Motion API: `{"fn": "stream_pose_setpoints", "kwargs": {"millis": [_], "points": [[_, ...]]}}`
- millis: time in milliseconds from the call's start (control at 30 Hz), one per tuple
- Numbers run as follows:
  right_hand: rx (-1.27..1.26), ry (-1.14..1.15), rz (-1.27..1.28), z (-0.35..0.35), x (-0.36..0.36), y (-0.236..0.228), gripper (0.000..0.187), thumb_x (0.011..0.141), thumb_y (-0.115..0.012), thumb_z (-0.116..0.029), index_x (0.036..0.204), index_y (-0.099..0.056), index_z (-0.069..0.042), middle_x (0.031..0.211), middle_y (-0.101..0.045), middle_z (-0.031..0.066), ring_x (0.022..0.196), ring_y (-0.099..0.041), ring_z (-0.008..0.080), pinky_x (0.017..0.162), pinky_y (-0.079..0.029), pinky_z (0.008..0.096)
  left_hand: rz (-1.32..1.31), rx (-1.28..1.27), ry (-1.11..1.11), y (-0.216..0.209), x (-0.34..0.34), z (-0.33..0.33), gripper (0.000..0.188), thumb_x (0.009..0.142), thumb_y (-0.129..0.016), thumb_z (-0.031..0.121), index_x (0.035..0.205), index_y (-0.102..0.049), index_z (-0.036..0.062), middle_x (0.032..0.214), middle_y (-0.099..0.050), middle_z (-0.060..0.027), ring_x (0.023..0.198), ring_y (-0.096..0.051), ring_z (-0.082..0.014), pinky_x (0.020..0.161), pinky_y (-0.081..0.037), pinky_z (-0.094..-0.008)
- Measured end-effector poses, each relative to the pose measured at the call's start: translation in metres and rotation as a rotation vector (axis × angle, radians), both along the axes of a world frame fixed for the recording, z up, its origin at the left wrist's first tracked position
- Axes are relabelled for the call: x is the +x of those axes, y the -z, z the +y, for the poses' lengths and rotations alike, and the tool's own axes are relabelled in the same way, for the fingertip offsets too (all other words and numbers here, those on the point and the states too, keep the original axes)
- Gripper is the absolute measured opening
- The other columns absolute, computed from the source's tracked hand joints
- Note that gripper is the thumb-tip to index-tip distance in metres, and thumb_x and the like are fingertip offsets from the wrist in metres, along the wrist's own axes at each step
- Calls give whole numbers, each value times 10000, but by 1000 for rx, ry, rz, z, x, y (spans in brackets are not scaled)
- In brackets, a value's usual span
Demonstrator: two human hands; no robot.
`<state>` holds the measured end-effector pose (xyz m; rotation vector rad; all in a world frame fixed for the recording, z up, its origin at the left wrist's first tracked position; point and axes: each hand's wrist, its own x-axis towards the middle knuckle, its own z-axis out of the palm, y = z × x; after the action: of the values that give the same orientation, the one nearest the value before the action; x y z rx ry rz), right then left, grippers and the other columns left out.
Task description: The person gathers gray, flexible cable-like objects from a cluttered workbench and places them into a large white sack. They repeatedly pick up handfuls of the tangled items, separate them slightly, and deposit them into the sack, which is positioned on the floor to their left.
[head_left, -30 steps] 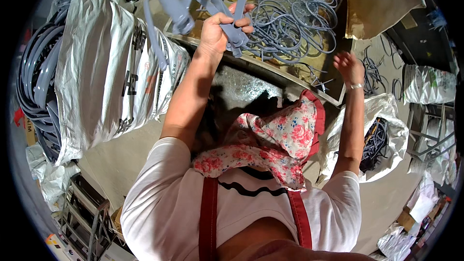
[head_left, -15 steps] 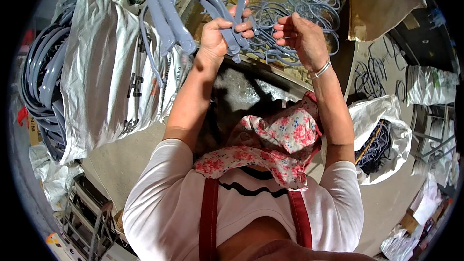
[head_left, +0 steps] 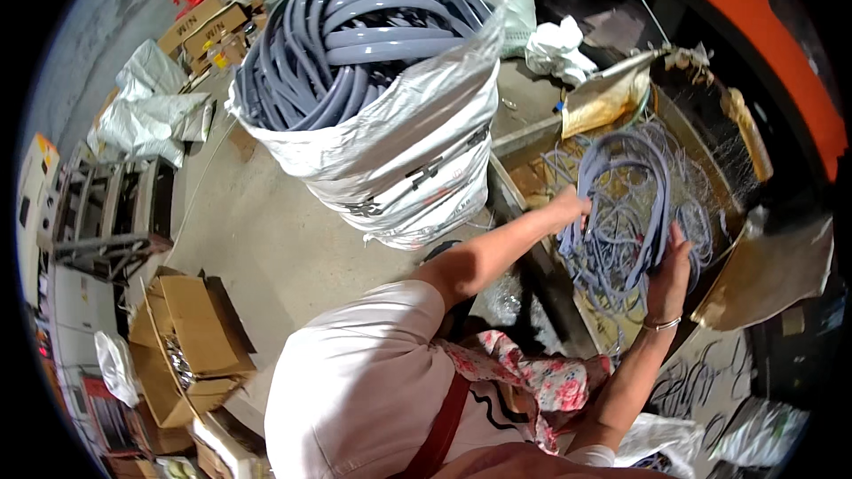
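Over a shallow metal bin [head_left: 524, 200] I have a loop of grey plastic strips [head_left: 658, 179], its bend pointing away from me. My left hand [head_left: 568, 206] is closed around its left side. My right hand [head_left: 671, 277] grips its right side near the lower end, with the fingers partly hidden behind the strips. Beneath, a tangle of thinner grey strips [head_left: 612, 257] lies in the bin. Left of the bin stands a big white woven sack [head_left: 399, 155], heaped with coiled grey strips [head_left: 390, 13].
A cardboard flap [head_left: 612, 102] rises at the bin's far side, and a brown sheet [head_left: 768, 270] leans at its right. Dark strips [head_left: 701, 381] lie on the floor to the right. An open carton [head_left: 200, 324] and a metal rack [head_left: 111, 204] stand at left. An orange machine part [head_left: 754, 18] curves overhead.
The view has swung left, bringing the full sack to the middle. My right hand, open and apart before, now holds the strips too. They have moved over the bin as a loop.
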<state>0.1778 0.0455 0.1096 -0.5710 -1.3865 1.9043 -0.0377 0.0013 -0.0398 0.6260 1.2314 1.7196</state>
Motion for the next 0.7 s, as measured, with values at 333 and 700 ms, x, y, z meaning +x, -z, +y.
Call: {"fn": "stream_pose_setpoints", "kwargs": {"millis": [333,700], "points": [[320,156,-391,-4,-6,51,148,832,-596,-127,800,-481,-39,556,-473,4,415,-446,92,375,-353,245,363,-86,-243,-85,26,-72,486,754,-663,136,1086,-339,-6,705,-516,-45,459,-500,-99,398,-426,-253],[898,-243,148,-63,-130,-141,374,747,-628,-78,1079,-513,50,824,-604,81,763,-613,186,688,-483,295,1587,116,-472,-336,-11,-286,856,738,-709,194,1353,-135,40,1217,-392,-208,1154,-383,-284,958,-319,-379]]}}
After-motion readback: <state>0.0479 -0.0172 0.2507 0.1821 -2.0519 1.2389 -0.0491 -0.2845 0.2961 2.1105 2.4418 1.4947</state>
